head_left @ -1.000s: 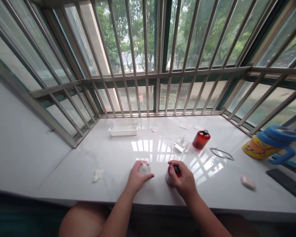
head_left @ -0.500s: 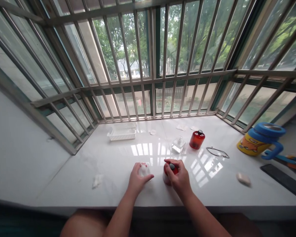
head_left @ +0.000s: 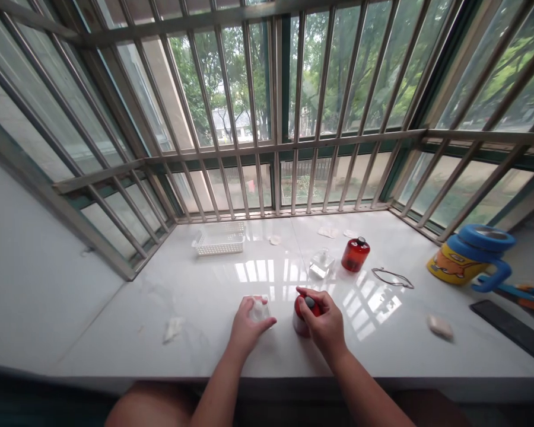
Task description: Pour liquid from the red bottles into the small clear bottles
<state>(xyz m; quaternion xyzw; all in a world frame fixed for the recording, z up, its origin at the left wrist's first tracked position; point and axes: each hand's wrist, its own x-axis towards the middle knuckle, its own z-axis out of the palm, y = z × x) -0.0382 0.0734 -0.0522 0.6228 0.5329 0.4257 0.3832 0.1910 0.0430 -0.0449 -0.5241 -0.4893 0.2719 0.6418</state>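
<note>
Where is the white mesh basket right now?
In the head view, the white basket sits far-left on the white sill, beside the window bars, beyond the left hand.

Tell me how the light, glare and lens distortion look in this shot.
Head view: daylight comes through the barred window; its bright panes mirror as glare on the glossy sill beyond the left hand and right hand; the wide lens bows the bars outward at the edges; the small pale lump looks soft.

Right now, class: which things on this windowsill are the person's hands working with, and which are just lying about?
In hand:
left hand on the small clear container
right hand gripping the red bottle

Lying about:
white basket
second red bottle
clear glass bottle
blue-lidded yellow mug
wire loop
crumpled tissue
</note>
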